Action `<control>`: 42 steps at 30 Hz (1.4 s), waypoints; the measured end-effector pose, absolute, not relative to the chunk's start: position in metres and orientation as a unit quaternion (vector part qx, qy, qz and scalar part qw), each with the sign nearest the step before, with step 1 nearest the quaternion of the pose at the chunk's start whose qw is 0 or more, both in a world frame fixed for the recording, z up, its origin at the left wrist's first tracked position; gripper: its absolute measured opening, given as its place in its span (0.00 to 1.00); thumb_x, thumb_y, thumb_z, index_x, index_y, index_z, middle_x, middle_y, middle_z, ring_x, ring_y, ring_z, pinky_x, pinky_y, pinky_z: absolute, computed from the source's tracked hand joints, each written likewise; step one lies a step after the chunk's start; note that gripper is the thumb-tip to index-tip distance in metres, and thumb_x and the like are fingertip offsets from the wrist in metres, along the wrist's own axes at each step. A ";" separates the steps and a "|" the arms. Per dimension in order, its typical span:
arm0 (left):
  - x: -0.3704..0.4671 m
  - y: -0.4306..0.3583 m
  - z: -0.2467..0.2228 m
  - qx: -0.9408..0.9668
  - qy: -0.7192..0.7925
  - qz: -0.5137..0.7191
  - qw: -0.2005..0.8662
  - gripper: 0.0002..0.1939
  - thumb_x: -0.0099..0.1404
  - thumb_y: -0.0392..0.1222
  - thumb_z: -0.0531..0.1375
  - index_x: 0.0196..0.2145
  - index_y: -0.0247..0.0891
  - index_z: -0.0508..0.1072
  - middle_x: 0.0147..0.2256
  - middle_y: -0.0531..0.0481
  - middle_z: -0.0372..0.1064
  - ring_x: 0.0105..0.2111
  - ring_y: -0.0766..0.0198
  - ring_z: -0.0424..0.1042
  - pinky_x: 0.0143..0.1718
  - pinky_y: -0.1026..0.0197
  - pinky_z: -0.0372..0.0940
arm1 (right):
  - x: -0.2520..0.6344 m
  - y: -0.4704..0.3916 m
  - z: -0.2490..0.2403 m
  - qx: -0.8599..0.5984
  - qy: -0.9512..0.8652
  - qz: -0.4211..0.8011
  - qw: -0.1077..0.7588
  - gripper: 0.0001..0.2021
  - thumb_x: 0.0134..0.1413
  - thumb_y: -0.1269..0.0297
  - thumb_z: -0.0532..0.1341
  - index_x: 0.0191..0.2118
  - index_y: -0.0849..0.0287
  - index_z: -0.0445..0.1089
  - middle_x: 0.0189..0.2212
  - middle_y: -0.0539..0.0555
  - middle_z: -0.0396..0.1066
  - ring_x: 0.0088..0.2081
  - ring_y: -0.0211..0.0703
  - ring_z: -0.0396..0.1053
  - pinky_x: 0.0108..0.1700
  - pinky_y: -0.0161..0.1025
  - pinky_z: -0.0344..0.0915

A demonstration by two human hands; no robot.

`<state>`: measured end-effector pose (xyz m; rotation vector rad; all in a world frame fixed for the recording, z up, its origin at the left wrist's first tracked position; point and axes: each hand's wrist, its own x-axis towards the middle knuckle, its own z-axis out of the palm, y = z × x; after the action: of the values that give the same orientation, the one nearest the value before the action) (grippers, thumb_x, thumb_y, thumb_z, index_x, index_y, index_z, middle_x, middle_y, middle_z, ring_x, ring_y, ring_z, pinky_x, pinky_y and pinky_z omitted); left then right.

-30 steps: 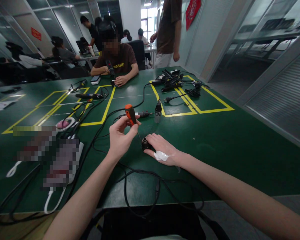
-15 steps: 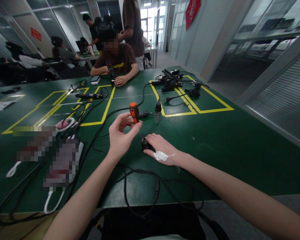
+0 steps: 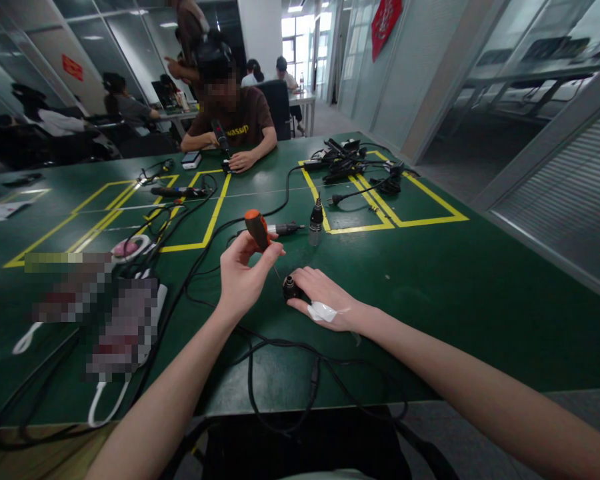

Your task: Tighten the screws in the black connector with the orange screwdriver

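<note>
My left hand (image 3: 245,273) is closed on a screwdriver (image 3: 257,229) with an orange and dark handle. The handle tilts up to the left, and its thin shaft slants down toward a small black cylindrical part (image 3: 291,288). Whether the tip touches that part I cannot tell. My right hand (image 3: 325,293), with white tape near the wrist, lies on the table and grips the black part between thumb and fingers. Just beyond, a black and clear tool piece (image 3: 315,223) stands upright beside an electric screwdriver (image 3: 283,229) lying on its side.
Black cables (image 3: 280,343) loop over the green table (image 3: 455,300) near me. Two blurred devices with white cables lie at left. A heap of black tools and cords (image 3: 343,160) sits at the back right. Across the table a person (image 3: 230,120) holds a black tool.
The screwdriver handle has tipped to the left in my left hand, so its shaft is more slanted. My right hand has stayed put. A standing person behind has moved left.
</note>
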<state>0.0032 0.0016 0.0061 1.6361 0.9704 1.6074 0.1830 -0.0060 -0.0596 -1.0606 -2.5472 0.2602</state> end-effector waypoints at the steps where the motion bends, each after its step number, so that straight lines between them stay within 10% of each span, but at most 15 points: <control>1: 0.003 0.001 0.006 0.624 0.370 0.609 0.321 0.10 0.63 0.45 0.68 0.38 0.37 0.77 0.32 0.51 0.77 0.31 0.65 0.77 0.39 0.62 0.70 | 0.183 -0.006 -0.060 -0.376 -0.903 0.092 0.187 0.11 0.70 0.59 0.60 0.48 0.62 0.68 0.45 0.63 0.72 0.45 0.55 0.68 0.47 0.51 0.66; 15: -0.001 0.013 -0.005 0.659 0.334 0.624 0.254 0.18 0.63 0.49 0.69 0.49 0.41 0.81 0.40 0.48 0.76 0.36 0.65 0.73 0.39 0.62 0.69 | 0.184 -0.005 -0.063 -0.368 -0.906 0.091 0.190 0.11 0.71 0.58 0.58 0.48 0.61 0.67 0.44 0.62 0.72 0.44 0.54 0.68 0.46 0.51 0.66; 25: -0.002 0.012 -0.008 0.694 0.267 0.611 0.272 0.35 0.74 0.43 0.59 0.72 0.54 0.50 0.45 0.48 0.79 0.37 0.62 0.80 0.45 0.55 0.76 | 0.184 -0.005 -0.063 -0.370 -0.903 0.097 0.197 0.09 0.70 0.60 0.59 0.47 0.60 0.67 0.43 0.61 0.71 0.43 0.54 0.67 0.45 0.50 0.65; 36: 0.002 0.010 -0.008 0.663 0.304 0.623 0.283 0.28 0.70 0.47 0.64 0.65 0.44 0.65 0.34 0.52 0.76 0.35 0.65 0.76 0.44 0.59 0.72 | 0.184 -0.004 -0.064 -0.369 -0.904 0.091 0.198 0.10 0.70 0.58 0.59 0.47 0.60 0.67 0.43 0.61 0.71 0.43 0.53 0.67 0.45 0.49 0.65; 42: -0.002 0.009 -0.003 0.655 0.323 0.626 0.274 0.18 0.67 0.49 0.65 0.53 0.42 0.76 0.43 0.47 0.73 0.39 0.64 0.71 0.42 0.62 0.69 | 0.184 -0.005 -0.064 -0.373 -0.902 0.097 0.195 0.09 0.70 0.59 0.60 0.46 0.60 0.67 0.43 0.61 0.71 0.44 0.54 0.67 0.45 0.49 0.65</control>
<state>-0.0017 0.0085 -0.0030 1.7607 0.8676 1.6829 0.1838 -0.0047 -0.0639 -1.0456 -2.5282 0.2726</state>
